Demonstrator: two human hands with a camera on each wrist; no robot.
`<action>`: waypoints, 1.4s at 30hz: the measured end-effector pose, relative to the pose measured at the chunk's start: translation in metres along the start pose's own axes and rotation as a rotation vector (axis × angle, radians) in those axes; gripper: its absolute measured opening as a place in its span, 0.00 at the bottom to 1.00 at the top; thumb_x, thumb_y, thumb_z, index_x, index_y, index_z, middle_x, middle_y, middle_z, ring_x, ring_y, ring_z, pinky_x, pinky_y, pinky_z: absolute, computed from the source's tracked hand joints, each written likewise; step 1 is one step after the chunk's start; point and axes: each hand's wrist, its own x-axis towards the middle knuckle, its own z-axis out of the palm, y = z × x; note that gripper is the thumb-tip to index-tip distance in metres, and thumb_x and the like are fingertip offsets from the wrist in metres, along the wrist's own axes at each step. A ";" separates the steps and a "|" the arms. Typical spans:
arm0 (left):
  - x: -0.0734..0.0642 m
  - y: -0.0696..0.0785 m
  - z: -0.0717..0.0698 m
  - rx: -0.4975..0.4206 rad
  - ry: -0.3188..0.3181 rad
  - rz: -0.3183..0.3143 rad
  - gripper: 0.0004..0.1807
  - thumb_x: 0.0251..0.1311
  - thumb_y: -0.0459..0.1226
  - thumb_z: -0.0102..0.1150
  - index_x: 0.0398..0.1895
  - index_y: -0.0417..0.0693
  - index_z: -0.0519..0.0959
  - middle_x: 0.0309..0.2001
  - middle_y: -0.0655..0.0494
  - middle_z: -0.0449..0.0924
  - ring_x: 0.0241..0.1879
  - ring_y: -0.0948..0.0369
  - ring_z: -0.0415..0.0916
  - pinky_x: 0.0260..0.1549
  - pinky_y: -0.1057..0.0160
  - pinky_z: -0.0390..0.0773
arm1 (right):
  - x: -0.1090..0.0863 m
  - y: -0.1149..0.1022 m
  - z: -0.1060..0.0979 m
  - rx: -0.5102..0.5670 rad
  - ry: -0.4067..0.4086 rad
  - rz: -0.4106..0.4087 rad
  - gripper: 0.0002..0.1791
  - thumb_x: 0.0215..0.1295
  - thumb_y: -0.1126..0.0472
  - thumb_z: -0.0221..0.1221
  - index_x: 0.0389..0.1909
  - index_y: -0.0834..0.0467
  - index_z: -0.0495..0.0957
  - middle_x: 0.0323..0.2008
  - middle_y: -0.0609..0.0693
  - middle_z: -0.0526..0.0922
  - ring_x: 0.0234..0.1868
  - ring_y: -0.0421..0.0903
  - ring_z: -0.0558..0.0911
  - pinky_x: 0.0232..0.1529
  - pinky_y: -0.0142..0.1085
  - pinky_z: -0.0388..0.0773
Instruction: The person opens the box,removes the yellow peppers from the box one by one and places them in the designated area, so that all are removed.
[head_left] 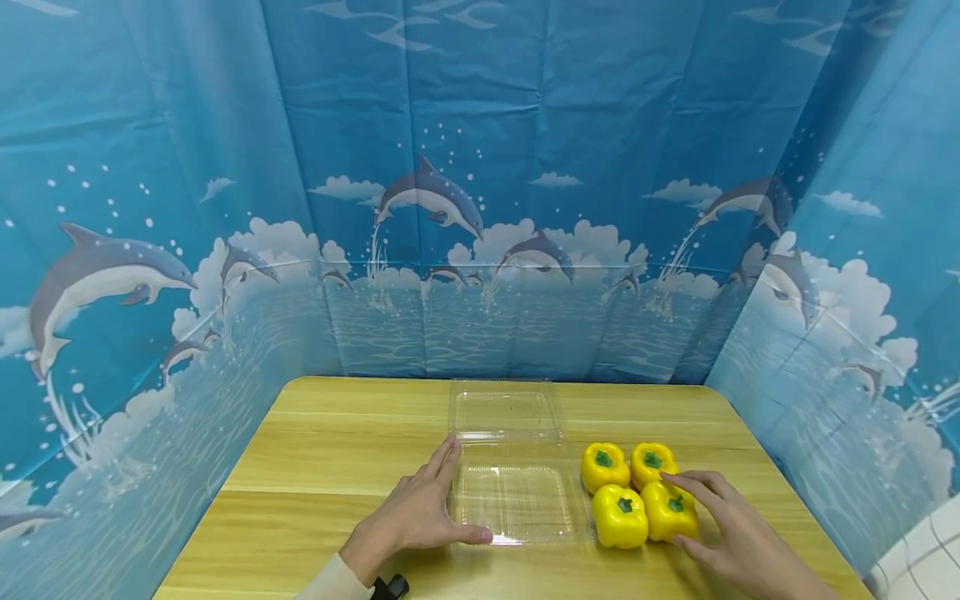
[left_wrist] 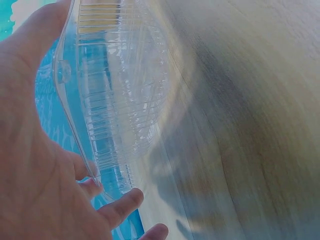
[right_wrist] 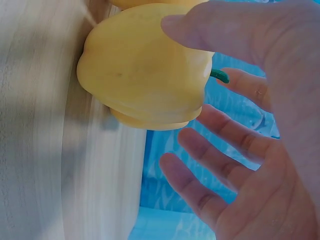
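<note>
A clear plastic clamshell container lies unfolded on the table, its base [head_left: 517, 500] in front and its lid [head_left: 504, 412] behind. My left hand [head_left: 423, 504] is spread along the base's left side, thumb at the front edge and fingertips near the back corner. In the left wrist view, the fingers touch the container's rim [left_wrist: 63, 90]. Several yellow bell peppers with green stems stand right of the base. Around the front-right bell pepper [head_left: 660, 521] is my right hand [head_left: 723, 525], fingers extended. In the right wrist view, its thumb overlaps that pepper [right_wrist: 140, 75]; contact is unclear.
The other bell peppers [head_left: 619, 525] stand close together beside the held-down base. Under everything is a wooden table [head_left: 337, 433] with rounded back corners. Blue dolphin-print curtains [head_left: 480, 325] enclose its back and sides. A black strap piece [head_left: 390, 587] shows at the left wrist.
</note>
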 end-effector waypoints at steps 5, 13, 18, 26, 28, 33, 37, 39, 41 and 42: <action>0.001 -0.001 0.001 -0.003 0.002 -0.005 0.82 0.57 0.81 0.74 1.00 0.50 0.42 1.00 0.55 0.32 0.91 0.35 0.63 0.79 0.13 0.67 | 0.001 -0.002 0.000 -0.007 0.024 -0.013 0.49 0.47 0.53 0.94 0.73 0.49 0.86 0.64 0.49 0.87 0.55 0.55 0.87 0.48 0.45 0.93; 0.000 -0.002 0.001 -0.015 0.007 -0.005 0.81 0.57 0.80 0.74 1.00 0.51 0.42 1.00 0.54 0.32 0.91 0.34 0.63 0.79 0.13 0.66 | 0.005 -0.010 -0.003 -0.015 0.052 -0.033 0.50 0.46 0.54 0.94 0.74 0.48 0.85 0.65 0.50 0.86 0.56 0.57 0.87 0.48 0.46 0.93; -0.002 -0.002 0.002 -0.021 0.016 -0.001 0.81 0.58 0.80 0.74 1.00 0.51 0.41 1.00 0.54 0.31 0.92 0.35 0.61 0.79 0.12 0.65 | 0.009 -0.016 -0.003 -0.012 0.082 -0.059 0.51 0.46 0.56 0.94 0.75 0.49 0.85 0.66 0.51 0.86 0.56 0.57 0.86 0.47 0.44 0.93; -0.002 -0.005 0.006 -0.033 0.026 0.015 0.79 0.60 0.79 0.74 1.00 0.54 0.40 1.00 0.60 0.27 0.93 0.36 0.60 0.79 0.13 0.66 | 0.015 -0.027 -0.003 -0.016 0.151 -0.102 0.52 0.46 0.60 0.93 0.76 0.49 0.85 0.66 0.49 0.85 0.57 0.51 0.86 0.47 0.41 0.92; -0.002 -0.005 0.006 -0.035 0.030 0.019 0.79 0.61 0.79 0.74 1.00 0.55 0.41 0.99 0.61 0.26 0.93 0.36 0.60 0.79 0.13 0.65 | 0.017 -0.031 -0.002 -0.013 0.160 -0.105 0.51 0.47 0.60 0.92 0.77 0.48 0.84 0.66 0.49 0.85 0.58 0.51 0.86 0.48 0.40 0.92; -0.001 -0.005 0.007 -0.034 0.040 0.026 0.77 0.62 0.79 0.73 1.00 0.56 0.41 1.00 0.60 0.26 0.92 0.35 0.60 0.79 0.13 0.65 | 0.022 -0.044 0.000 -0.012 0.183 -0.110 0.50 0.49 0.59 0.91 0.77 0.46 0.84 0.68 0.51 0.85 0.60 0.52 0.86 0.51 0.43 0.92; -0.002 -0.005 0.007 -0.028 0.054 0.034 0.76 0.64 0.78 0.72 1.00 0.57 0.41 1.00 0.56 0.29 0.92 0.34 0.61 0.78 0.12 0.66 | 0.026 -0.054 0.004 -0.011 0.199 -0.114 0.48 0.50 0.59 0.91 0.76 0.47 0.85 0.69 0.51 0.86 0.62 0.53 0.87 0.54 0.43 0.89; -0.004 -0.004 0.007 -0.025 0.065 0.039 0.74 0.66 0.77 0.71 1.00 0.58 0.41 1.00 0.55 0.29 0.92 0.33 0.60 0.78 0.12 0.66 | 0.029 -0.059 0.006 -0.012 0.206 -0.120 0.47 0.51 0.59 0.91 0.75 0.46 0.85 0.69 0.50 0.86 0.61 0.53 0.88 0.54 0.43 0.88; -0.005 -0.004 0.008 -0.020 0.082 0.046 0.71 0.68 0.77 0.69 1.00 0.60 0.42 1.00 0.57 0.29 0.92 0.33 0.60 0.79 0.13 0.66 | 0.032 -0.064 0.008 -0.008 0.211 -0.129 0.47 0.52 0.59 0.90 0.76 0.45 0.85 0.69 0.50 0.86 0.61 0.54 0.88 0.55 0.44 0.87; -0.005 -0.004 0.008 -0.016 0.093 0.048 0.70 0.69 0.77 0.68 1.00 0.61 0.42 1.00 0.58 0.29 0.92 0.33 0.59 0.79 0.13 0.66 | 0.033 -0.066 0.009 -0.007 0.215 -0.133 0.47 0.52 0.59 0.90 0.76 0.44 0.85 0.70 0.50 0.86 0.61 0.54 0.88 0.56 0.44 0.87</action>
